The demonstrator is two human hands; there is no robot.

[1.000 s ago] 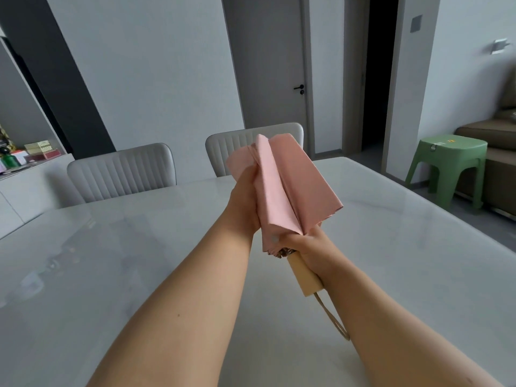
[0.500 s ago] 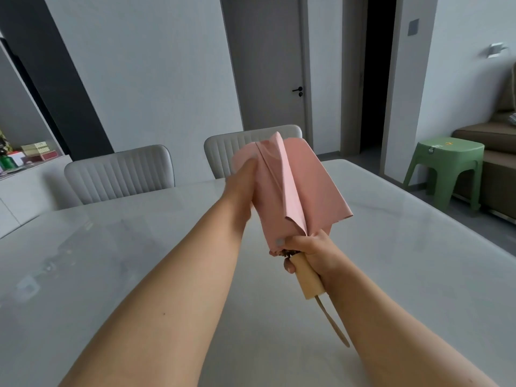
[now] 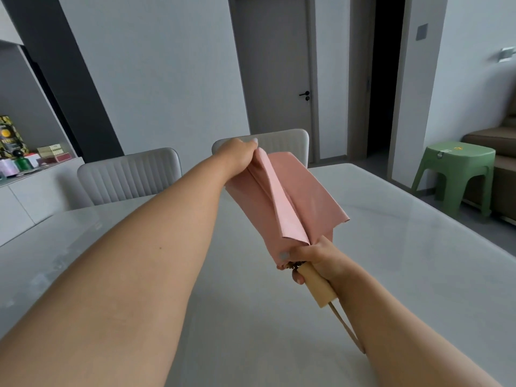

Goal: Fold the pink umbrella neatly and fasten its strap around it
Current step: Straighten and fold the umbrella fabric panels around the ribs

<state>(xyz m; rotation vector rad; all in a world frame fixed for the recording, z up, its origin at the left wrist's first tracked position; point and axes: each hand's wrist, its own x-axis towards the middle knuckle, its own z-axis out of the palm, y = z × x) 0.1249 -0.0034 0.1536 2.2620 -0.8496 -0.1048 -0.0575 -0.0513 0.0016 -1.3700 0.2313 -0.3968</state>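
Note:
A collapsed pink umbrella (image 3: 290, 202) is held in the air above the table, its tip pointing away from me. My left hand (image 3: 237, 156) pinches the far tip end of the pink fabric. My right hand (image 3: 318, 256) grips the gathered canopy just above the light wooden handle (image 3: 318, 289). Loose fabric panels stand out in flaps to the right. A beige wrist loop (image 3: 346, 328) hangs from the handle's end. The fastening strap cannot be made out.
A pale marble table (image 3: 405, 275) lies beneath my arms. Two grey chairs (image 3: 131, 174) stand at its far side. A green stool (image 3: 455, 174) and a brown sofa are on the right, a sideboard with small items on the left.
My left hand has slid up along the umbrella from its middle to the far tip, stretching the fabric out. The right hand's grip by the handle is unchanged.

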